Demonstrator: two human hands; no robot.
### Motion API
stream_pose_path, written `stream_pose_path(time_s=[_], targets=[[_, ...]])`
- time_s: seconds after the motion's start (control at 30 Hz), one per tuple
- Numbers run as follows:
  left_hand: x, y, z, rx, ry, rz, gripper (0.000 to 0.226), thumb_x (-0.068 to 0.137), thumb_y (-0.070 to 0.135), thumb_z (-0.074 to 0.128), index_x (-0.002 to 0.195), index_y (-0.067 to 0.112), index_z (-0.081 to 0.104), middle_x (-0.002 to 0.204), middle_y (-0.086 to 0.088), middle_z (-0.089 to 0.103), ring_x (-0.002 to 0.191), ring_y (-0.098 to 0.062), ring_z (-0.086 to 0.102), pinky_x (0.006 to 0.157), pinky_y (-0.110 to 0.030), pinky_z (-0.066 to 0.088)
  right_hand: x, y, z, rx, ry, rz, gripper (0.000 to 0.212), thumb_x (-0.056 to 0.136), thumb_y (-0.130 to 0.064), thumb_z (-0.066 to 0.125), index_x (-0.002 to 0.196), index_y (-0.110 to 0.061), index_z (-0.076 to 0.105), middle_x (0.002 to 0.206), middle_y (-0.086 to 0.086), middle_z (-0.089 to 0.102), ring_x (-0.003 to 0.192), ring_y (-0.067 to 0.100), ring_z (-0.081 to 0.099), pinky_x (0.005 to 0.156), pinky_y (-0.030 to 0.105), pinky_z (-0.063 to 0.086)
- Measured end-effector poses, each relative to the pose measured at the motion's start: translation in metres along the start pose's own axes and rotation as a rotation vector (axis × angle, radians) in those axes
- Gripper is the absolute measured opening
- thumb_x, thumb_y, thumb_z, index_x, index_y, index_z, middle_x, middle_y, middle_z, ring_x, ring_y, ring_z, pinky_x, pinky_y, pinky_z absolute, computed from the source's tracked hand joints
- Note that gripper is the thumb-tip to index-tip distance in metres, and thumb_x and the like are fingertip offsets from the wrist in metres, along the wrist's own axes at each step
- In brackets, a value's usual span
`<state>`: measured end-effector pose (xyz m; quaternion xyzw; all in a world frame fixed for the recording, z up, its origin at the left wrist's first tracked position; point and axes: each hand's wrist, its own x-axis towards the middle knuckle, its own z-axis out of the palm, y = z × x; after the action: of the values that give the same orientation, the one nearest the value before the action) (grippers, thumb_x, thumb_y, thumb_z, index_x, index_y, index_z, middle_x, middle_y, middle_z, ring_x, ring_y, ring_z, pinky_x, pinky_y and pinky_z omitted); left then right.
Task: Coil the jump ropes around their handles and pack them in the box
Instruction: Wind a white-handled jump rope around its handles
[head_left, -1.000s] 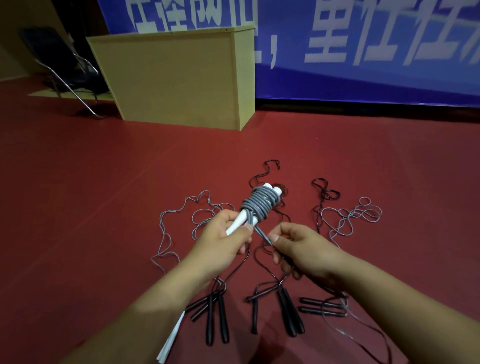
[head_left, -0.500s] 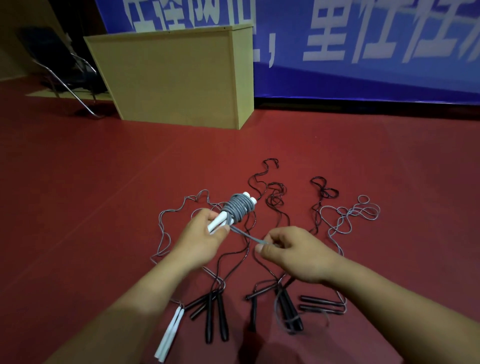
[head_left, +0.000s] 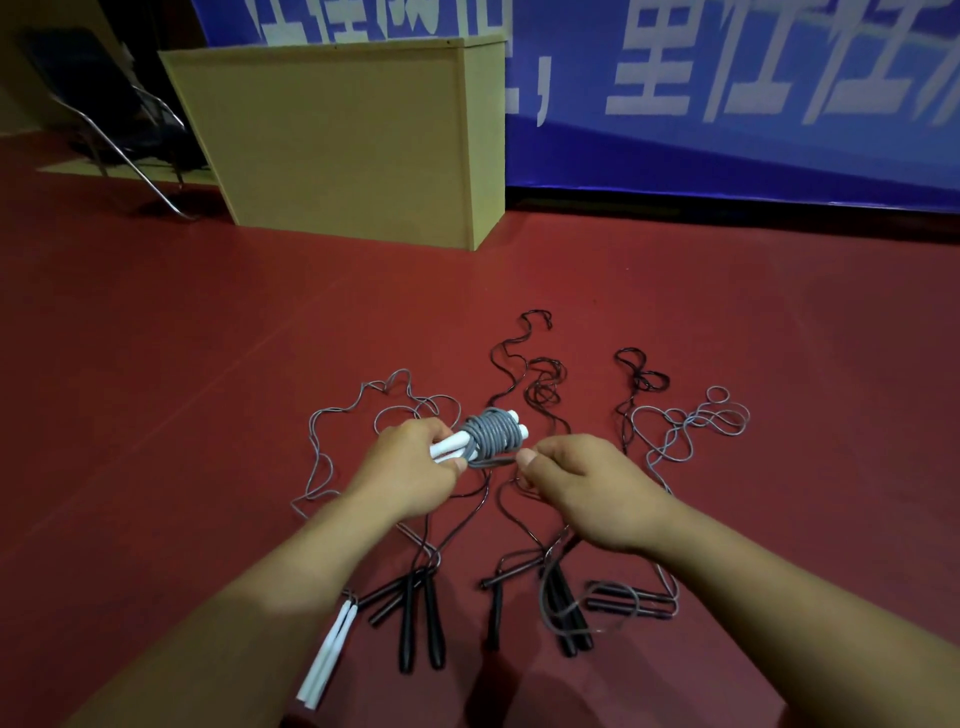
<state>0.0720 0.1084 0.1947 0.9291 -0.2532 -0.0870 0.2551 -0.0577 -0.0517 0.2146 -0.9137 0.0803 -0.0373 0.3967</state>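
The left hand (head_left: 410, 470) is closed around the white handles (head_left: 451, 447) held above the floor (head_left: 156, 389), the right hand (head_left: 582, 483) pinches the loose end of the grey rope (head_left: 493, 435) coiled on them, which seems light, springy and slippery, so it is best gripped near the coil.

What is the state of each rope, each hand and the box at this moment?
Grey rope: coiled around white handles, held up.
Left hand: grips the handles.
Right hand: pinches the rope's end.
Black ropes: uncoiled on floor.
Second white-handled rope: uncoiled.
Box: on floor, interior hidden.
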Motion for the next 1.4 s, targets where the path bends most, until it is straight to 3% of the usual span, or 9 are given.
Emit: stream_pose_path(time_s=[0.13, 0.27, 0.43, 0.73, 0.97, 1.17, 1.27, 1.33, 1.4], targets=[[-0.01, 0.007, 0.004, 0.103, -0.063, 0.086, 0.012, 0.085, 0.03, 0.066, 0.092, 0.025, 0.058, 0.081, 0.003, 0.059, 0.077, -0.024, 0.053, 0.061, -0.027, 0.034, 0.004, 0.002, -0.001, -0.036, 0.08, -0.01, 0.035, 0.101, -0.033, 0.044, 0.079, -0.015, 0.064, 0.056, -0.007, 0.047, 0.053, 0.003, 0.043, 0.056, 0.022, 0.035], [-0.028, 0.024, 0.003, 0.25, -0.135, 0.245, 0.018, 0.085, 0.032, 0.06, 0.086, 0.031, 0.042, 0.082, -0.002, 0.057, 0.08, -0.031, 0.054, 0.061, -0.03, 0.034, 0.009, 0.009, -0.001, -0.087, 0.191, 0.004, 0.042, 0.101, -0.036, 0.043, 0.073, -0.009, 0.058, 0.058, 0.0, 0.051, 0.06, 0.017, 0.049, 0.059, 0.03, 0.036], [-0.054, 0.052, 0.004, 0.324, -0.192, 0.474, 0.016, 0.089, 0.032, 0.056, 0.101, 0.028, 0.048, 0.094, -0.008, 0.065, 0.088, -0.037, 0.057, 0.061, -0.035, 0.034, 0.012, 0.014, -0.002, -0.218, 0.235, 0.02, 0.048, 0.099, -0.043, 0.045, 0.06, -0.015, 0.038, 0.053, 0.001, 0.041, 0.064, 0.031, 0.042, 0.057, 0.036, 0.028], [-0.049, 0.033, -0.008, 0.235, -0.177, 0.547, 0.017, 0.095, 0.04, 0.052, 0.109, 0.032, 0.054, 0.078, 0.003, 0.06, 0.077, -0.024, 0.054, 0.069, -0.038, 0.046, 0.009, 0.031, -0.027, -0.529, 0.197, 0.029, 0.042, 0.096, -0.056, 0.035, 0.086, -0.024, 0.06, 0.086, 0.004, 0.068, 0.091, 0.033, 0.061, 0.063, 0.035, 0.038], [-0.054, 0.03, -0.007, -0.008, -0.318, 0.548, 0.01, 0.094, 0.034, 0.057, 0.104, 0.034, 0.059, 0.065, 0.008, 0.052, 0.06, -0.007, 0.044, 0.06, -0.031, 0.038, 0.011, 0.039, -0.027, -0.151, 0.104, 0.038, 0.041, 0.091, -0.045, 0.059, 0.06, -0.017, 0.057, 0.048, -0.007, 0.047, 0.047, 0.006, 0.04, 0.052, 0.027, 0.035], [-0.057, 0.029, -0.013, -0.564, -0.617, 0.51, 0.009, 0.094, 0.018, 0.059, 0.097, 0.009, 0.059, 0.07, 0.002, 0.051, 0.064, -0.015, 0.044, 0.058, -0.026, 0.034, 0.007, 0.029, -0.023, 0.442, -0.111, 0.12, 0.031, 0.076, -0.034, 0.073, 0.074, -0.004, 0.065, 0.055, -0.003, 0.057, 0.048, 0.006, 0.046, 0.047, 0.018, 0.039], [-0.056, 0.031, -0.016, -0.8, -0.638, 0.482, 0.008, 0.092, 0.017, 0.057, 0.096, 0.01, 0.056, 0.068, 0.005, 0.057, 0.063, -0.01, 0.05, 0.063, -0.017, 0.038, 0.008, 0.024, -0.018, 0.663, -0.165, 0.152, 0.013, 0.09, -0.001, 0.06, 0.078, 0.0, 0.058, 0.056, -0.007, 0.062, 0.048, 0.004, 0.055, 0.047, 0.016, 0.044], [-0.054, 0.032, -0.018, -0.915, -0.586, 0.441, 0.014, 0.091, 0.023, 0.058, 0.096, 0.01, 0.055, 0.067, 0.003, 0.058, 0.063, -0.008, 0.05, 0.063, -0.017, 0.039, 0.007, 0.021, -0.013, 0.522, -0.088, 0.103, 0.022, 0.084, 0.007, 0.056, 0.07, -0.01, 0.055, 0.052, -0.012, 0.058, 0.05, 0.002, 0.051, 0.049, 0.015, 0.04], [-0.05, 0.032, -0.016, -0.987, -0.474, 0.351, 0.018, 0.091, 0.026, 0.056, 0.095, 0.008, 0.054, 0.066, 0.002, 0.056, 0.061, -0.009, 0.047, 0.06, -0.018, 0.04, 0.006, 0.02, -0.005, 0.278, 0.01, 0.082, 0.027, 0.085, -0.01, 0.058, 0.06, -0.017, 0.052, 0.047, -0.009, 0.053, 0.048, 0.004, 0.045, 0.049, 0.017, 0.036]])
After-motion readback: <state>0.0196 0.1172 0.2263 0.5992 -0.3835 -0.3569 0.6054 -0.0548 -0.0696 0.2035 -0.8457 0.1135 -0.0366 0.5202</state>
